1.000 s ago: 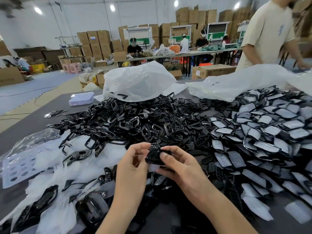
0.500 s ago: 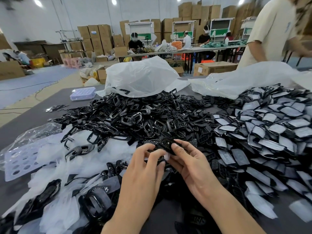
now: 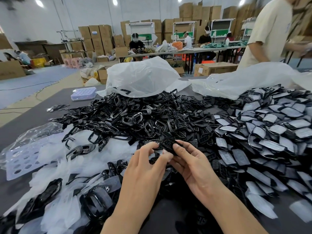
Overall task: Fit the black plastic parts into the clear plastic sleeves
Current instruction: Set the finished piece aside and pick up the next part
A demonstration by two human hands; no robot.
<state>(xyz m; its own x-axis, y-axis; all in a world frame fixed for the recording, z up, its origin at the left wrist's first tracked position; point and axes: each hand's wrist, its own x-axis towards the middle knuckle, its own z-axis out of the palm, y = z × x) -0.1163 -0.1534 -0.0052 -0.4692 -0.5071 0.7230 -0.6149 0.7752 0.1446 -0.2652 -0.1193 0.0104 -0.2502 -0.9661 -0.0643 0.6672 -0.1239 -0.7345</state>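
Both hands are pinching one small oval black plastic part (image 3: 168, 145) over the table's middle: left hand (image 3: 143, 168) at its nine-o'clock end, right hand (image 3: 194, 166) at three o'clock. It is likely light, stiff and slick, so edge grips suit. Thin clear plastic sleeves (image 3: 114, 151) are lying at nine o'clock.

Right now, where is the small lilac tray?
In the head view, the lilac tray sits far left on the table, beside the white bag.

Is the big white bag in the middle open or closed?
Open. The white bag gapes along its front edge, and black parts lie heaped right at its mouth.
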